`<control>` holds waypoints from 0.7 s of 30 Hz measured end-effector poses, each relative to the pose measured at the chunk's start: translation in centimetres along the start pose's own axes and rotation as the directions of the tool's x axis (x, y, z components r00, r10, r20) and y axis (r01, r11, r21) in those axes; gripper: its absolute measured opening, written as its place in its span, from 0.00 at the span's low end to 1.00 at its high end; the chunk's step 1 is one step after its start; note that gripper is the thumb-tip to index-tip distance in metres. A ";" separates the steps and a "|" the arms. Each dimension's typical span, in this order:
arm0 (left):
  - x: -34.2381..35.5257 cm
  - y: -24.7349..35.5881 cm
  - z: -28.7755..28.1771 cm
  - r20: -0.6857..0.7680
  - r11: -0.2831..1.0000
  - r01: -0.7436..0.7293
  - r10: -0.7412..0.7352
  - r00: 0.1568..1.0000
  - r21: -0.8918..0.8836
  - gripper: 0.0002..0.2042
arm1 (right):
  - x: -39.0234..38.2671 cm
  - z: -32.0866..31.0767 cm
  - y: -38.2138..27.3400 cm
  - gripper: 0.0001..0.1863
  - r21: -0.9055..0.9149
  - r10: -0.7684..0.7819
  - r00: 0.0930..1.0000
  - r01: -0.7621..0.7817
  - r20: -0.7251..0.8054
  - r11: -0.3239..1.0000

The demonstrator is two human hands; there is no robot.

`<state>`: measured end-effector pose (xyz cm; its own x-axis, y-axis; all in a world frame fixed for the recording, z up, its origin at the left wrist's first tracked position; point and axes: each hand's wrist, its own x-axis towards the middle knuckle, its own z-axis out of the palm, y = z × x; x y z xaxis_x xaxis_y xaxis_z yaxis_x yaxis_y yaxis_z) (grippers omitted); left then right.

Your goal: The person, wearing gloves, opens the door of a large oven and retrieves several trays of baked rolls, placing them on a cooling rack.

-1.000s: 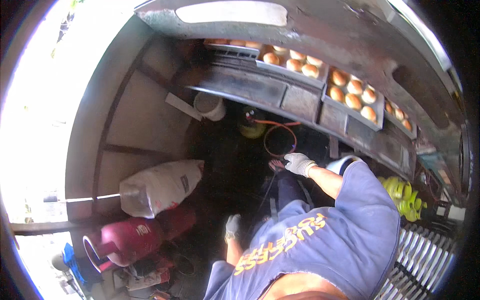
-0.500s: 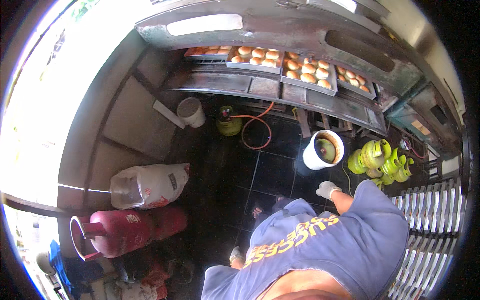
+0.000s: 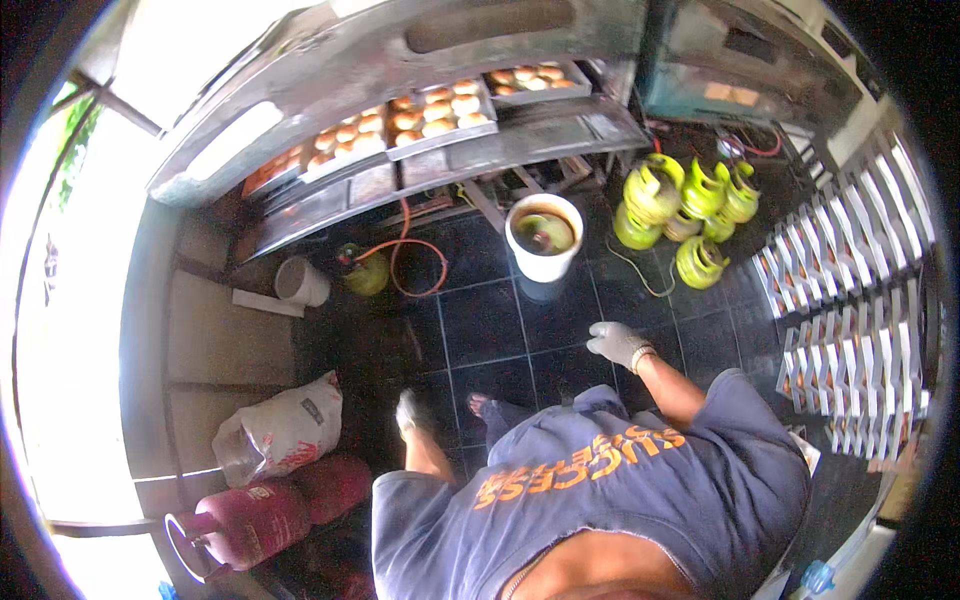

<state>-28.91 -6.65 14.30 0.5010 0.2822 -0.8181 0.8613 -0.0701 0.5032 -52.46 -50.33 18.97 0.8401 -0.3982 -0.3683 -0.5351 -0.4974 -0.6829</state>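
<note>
My left hand [image 3: 408, 411], in a pale work glove, hangs beside my body with nothing seen in it. Its fingers point forward, loosely extended. My right hand [image 3: 618, 344], also gloved, is held out over the dark tiled floor, empty, the fingers slightly bent and apart. Nearest to it stands a white bucket [image 3: 541, 265] with a green gas cylinder [image 3: 545, 232] inside. Beyond the bucket, browned round buns [image 3: 437, 110] sit in metal trays [image 3: 440, 139] at the long oven opening. Neither hand touches anything.
Several green gas cylinders [image 3: 700, 195] stand ahead on the right, near racks of stacked trays [image 3: 850, 240]. An orange hose [image 3: 444, 262] loops from another cylinder [image 3: 365, 272]. On the left lie a white sack [image 3: 300, 425] and pink cylinders [image 3: 255, 525]; a pale bucket [image 3: 302, 283] stands farther off.
My view has turned to the right, so the oven and buckets shift left and more of the racks shows. Both gloved hands have swung forward, and the left shows more fully.
</note>
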 end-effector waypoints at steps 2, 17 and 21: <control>-4.4 1.3 5.6 0.025 0.957 -0.280 0.279 0.960 0.075 0.14 | -4.4 -1.2 6.7 0.18 -0.077 0.049 0.998 -0.045 0.048 0.996; -16.0 -18.0 18.6 0.406 0.539 -0.267 -0.156 0.900 0.799 0.20 | -34.4 2.9 49.6 0.24 0.144 0.712 0.574 -0.809 0.404 0.570; -14.7 -18.0 14.7 0.323 0.632 -0.212 -0.063 0.944 0.745 0.19 | -28.6 0.8 45.9 0.23 0.465 0.717 0.310 -0.885 0.625 -0.022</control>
<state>-50.54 -23.59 13.22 0.4464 -0.0376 -0.8941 0.5011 -0.8172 0.2846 -100.97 -61.14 -2.33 -0.0677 0.0015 -0.9977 -0.6904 0.7219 0.0479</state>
